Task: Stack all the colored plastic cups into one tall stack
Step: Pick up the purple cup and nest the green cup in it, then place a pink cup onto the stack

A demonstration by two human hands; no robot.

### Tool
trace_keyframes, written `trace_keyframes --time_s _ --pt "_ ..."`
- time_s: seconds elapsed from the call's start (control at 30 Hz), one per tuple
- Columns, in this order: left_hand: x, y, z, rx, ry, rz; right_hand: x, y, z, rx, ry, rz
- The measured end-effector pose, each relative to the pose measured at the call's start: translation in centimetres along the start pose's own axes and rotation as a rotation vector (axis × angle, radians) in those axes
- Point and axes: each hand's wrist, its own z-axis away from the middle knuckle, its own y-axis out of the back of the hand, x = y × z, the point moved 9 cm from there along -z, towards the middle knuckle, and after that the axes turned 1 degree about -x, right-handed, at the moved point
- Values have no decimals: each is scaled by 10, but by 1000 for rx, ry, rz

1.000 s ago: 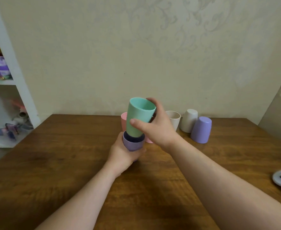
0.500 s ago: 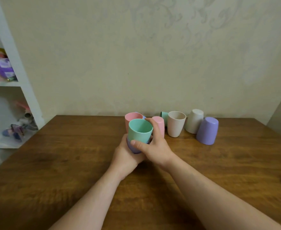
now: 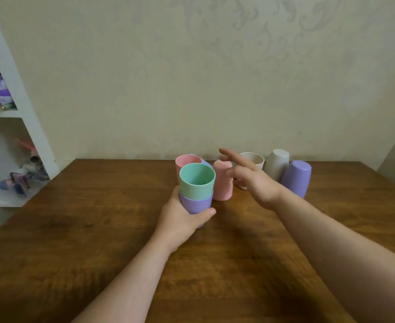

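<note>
1. The wooden table (image 3: pixel 98 229) carries every cup, the loose ones in a row along the far edge by the wall.
2. Your left hand (image 3: pixel 180 220) wraps the purple cup (image 3: pixel 195 205) near its base, thumb across the front; the green cup (image 3: pixel 197 180) sits nested in it, mouth up. This two-cup stack stands upright just in front of the row.
3. Your right hand (image 3: pixel 252 180) hovers with its fingers spread and nothing in it, above the row and just right of the stack.
4. The upside-down pink cup (image 3: pixel 222 180) is the nearest loose cup: it lies just left of your right fingers and beside the stack. Its long axis is vertical, base up, so I judge it needs turning over before it nests.
5. Behind the stack an upright pink cup (image 3: pixel 187 160) stands mouth up; your right hand is the free one to reach it.
6. Further right stand the beige cup (image 3: pixel 253 159), partly hidden by your fingers, the inverted white cup (image 3: pixel 277 163) and the inverted lilac cup (image 3: pixel 296 176).
</note>
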Motion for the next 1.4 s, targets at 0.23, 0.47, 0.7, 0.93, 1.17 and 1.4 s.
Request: trace_keyframes --time_s 0.23,0.47,0.7,0.93,1.17,1.4 --pt "-1 8 4 74 -15 -12 15 -20 -48 3 -58 1028" --pt "0 8 6 65 -7 11 14 -9 -21 136 -33 864" --pt "-1 7 4 57 -1 21 59 13 22 76 -239 660" --pt "9 14 11 119 -61 12 77 4 30 38 -374 778" --pt "12 16 13 158 -99 28 32 18 20 347 -154 294" --pt "12 8 10 100 -70 20 -62 22 9 370 191 -456"
